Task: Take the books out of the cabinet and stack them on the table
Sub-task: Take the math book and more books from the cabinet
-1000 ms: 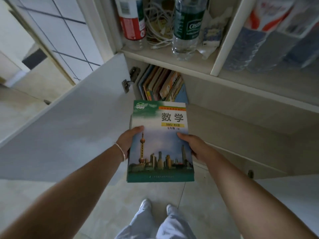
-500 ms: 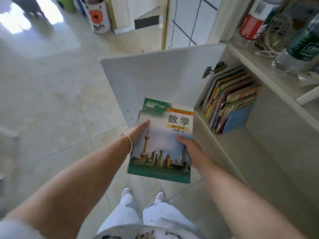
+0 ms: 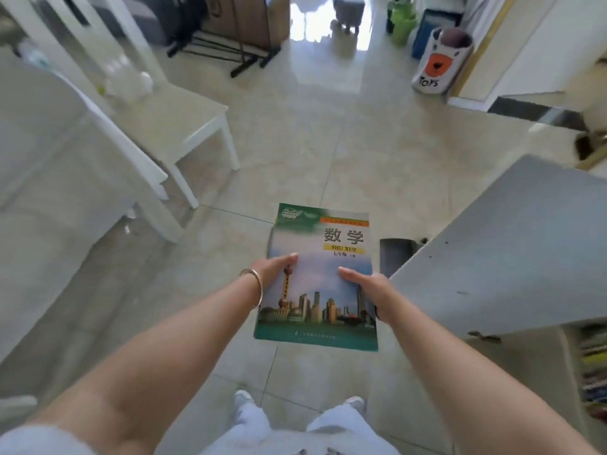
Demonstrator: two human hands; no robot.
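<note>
Head view. A thin softcover textbook (image 3: 320, 277), its cover showing a city skyline, is carried flat and face up above the tiled floor (image 3: 328, 152), between the person's two hands. The left hand (image 3: 274, 269) takes the left edge and the right hand (image 3: 368, 285) the right edge, each grip grasping the book with the thumb laid on the cover; the fingers beneath are hidden. The open cabinet door (image 3: 502, 251) stands just right of the book, and blurred spines of further books (image 3: 594, 372) show at the right margin. The white-covered worktop (image 3: 49, 165) lies to the left, with a white chair (image 3: 184, 126) beside it. Judged from its slimness, the book is light, fairly flexible and glossy, so likely somewhat slippery; support at both long edges, as here, should keep it from sagging or sliding.
</note>
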